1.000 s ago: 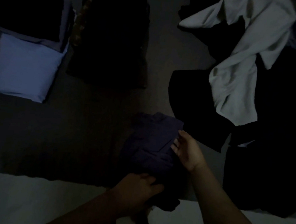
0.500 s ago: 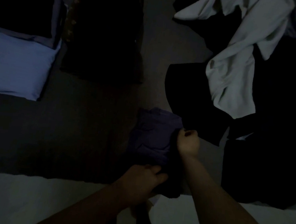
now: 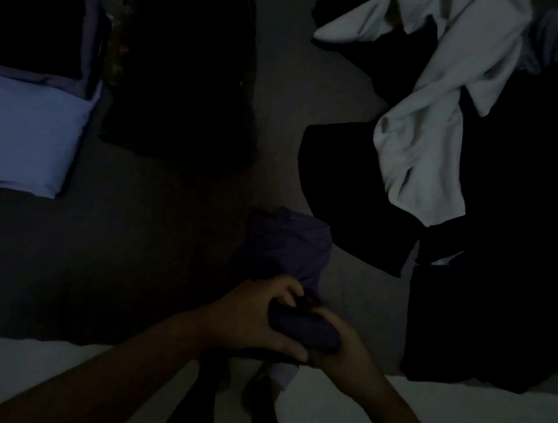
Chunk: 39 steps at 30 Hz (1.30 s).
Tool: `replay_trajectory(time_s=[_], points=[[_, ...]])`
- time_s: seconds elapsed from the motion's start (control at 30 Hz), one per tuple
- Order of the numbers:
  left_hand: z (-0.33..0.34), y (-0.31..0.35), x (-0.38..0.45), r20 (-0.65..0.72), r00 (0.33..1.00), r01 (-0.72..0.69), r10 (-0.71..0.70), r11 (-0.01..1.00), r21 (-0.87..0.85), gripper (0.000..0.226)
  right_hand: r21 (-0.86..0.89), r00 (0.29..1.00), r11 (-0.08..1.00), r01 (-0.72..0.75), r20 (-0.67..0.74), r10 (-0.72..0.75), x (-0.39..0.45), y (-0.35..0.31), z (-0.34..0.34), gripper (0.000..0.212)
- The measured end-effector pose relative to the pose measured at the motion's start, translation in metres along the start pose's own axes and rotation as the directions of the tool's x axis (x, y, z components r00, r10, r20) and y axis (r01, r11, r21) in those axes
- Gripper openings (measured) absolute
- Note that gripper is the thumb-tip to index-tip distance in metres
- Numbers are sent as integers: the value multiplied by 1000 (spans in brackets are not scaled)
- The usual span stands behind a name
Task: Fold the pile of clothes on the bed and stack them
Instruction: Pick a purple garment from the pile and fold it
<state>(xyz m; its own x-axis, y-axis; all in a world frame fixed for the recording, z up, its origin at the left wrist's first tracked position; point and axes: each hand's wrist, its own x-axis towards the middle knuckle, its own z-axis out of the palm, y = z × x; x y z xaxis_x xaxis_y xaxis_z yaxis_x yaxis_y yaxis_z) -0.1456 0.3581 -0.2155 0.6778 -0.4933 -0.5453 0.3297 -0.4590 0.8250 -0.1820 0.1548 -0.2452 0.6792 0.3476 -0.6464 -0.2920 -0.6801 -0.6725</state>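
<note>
At bed's near edge, left hand [image 3: 245, 321] and right hand [image 3: 338, 352] both grip a dark purple cloth garment [image 3: 287, 246], mid-fold; folded dark and pale-blue stacks [image 3: 21, 129] done; white shirt and dark clothes heap [image 3: 431, 124] remains.

No readable text, labels, brands or numbers anywhere; scene too dark, clothes and bed show no legible print
</note>
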Motion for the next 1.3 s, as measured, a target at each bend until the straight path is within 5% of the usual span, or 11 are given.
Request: replay_trajectory(time_s=[0.17, 0.27, 0.33, 0.5, 0.57, 0.63, 0.73, 0.9, 1.03, 1.3], points=[[-20, -47, -20, 73, 995, -83, 65, 959, 272, 97, 553, 988, 827, -102, -42, 151, 0, -18, -13, 32], [-19, -55, -26, -77, 994, 64, -76, 988, -140, 51, 598, 978, 789, -143, -34, 204, 13, -19, -20, 36], [-17, -57, -22, -195, 942, 175, -272, 897, -407, 33, 615, 979, 780, -116, -64, 196, 23, -25, -27, 36], [-24, -60, 10, -444, 800, 259, -403, 900, -349, 33, 775, 972, 622, -114, -42, 231, 70, -32, -36, 31], [-25, -65, 26, -540, 714, 363, -446, 895, -259, 39, 651, 923, 748, -130, -196, 331, 90, -26, -30, 31], [-25, -66, 38, -615, 649, 416, -447, 886, -205, 48, 433, 800, 877, -208, -441, 407, 102, -17, -18, 27], [-22, -52, 55, -553, 690, 334, -467, 883, -329, 58, 452, 664, 854, -257, -560, 495, 104, -23, -5, 42], [-34, -36, 73, -420, 693, 282, -586, 757, -590, 58, 645, 780, 723, -247, -311, 544, 109, -49, 1, 66], [-42, -29, 62, -349, 731, 199, -586, 672, -713, 42, 578, 851, 802, -150, -337, 402, 111, -60, 3, 52], [-102, -50, -32, -654, 625, 75, -425, 867, -492, 54, 524, 943, 852, 2, -284, 173, 114, -150, 51, 46]])
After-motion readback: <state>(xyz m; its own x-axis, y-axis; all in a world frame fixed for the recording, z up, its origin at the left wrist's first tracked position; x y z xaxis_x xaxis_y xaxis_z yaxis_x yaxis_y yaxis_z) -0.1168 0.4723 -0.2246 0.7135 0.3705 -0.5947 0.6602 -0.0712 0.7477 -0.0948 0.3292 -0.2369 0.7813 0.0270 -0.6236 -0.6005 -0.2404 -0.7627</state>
